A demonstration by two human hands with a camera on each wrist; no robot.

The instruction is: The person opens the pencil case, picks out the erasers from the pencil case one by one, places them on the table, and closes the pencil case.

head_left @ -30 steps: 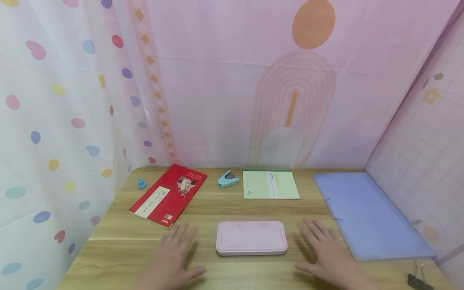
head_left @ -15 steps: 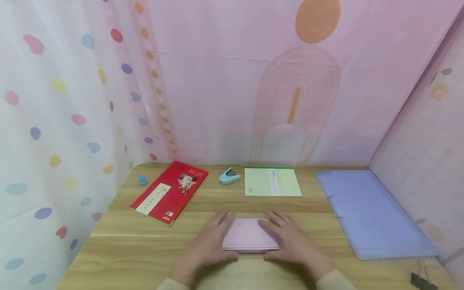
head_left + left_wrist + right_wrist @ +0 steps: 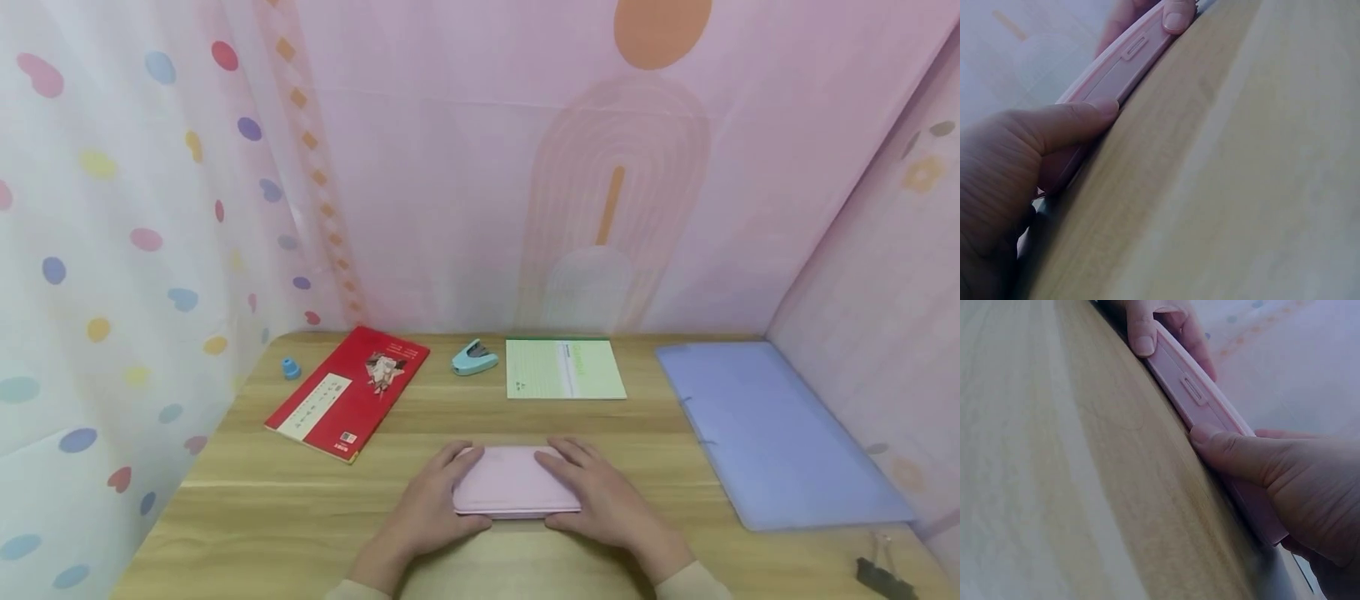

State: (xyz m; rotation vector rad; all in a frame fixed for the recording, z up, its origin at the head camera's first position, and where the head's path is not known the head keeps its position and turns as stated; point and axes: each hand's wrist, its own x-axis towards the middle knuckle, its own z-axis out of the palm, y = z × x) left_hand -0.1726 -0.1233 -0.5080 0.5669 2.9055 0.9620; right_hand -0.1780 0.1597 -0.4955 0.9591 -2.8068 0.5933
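A pink pencil case (image 3: 517, 479) lies at the front middle of the wooden table, its long side facing me. My left hand (image 3: 431, 504) grips its left end, thumb along the front side and fingers around toward the back. At the opposite end, my right hand (image 3: 607, 504) holds it the same way. Both wrist views show the thumbs pressed to the front face, with a small raised latch (image 3: 1193, 389) between them. The lid is down, and the case sits close over the tabletop.
Behind the case lie a red booklet (image 3: 352, 392), a light blue stapler (image 3: 474, 358) and a green notepad (image 3: 566, 368). A small blue cone-shaped piece (image 3: 290, 367) stands at far left. On the right are a blue folder (image 3: 780, 437) and a black binder clip (image 3: 885, 577).
Both hands have come inward from either side of the pencil case and now grip its ends. The head view has tipped slightly.
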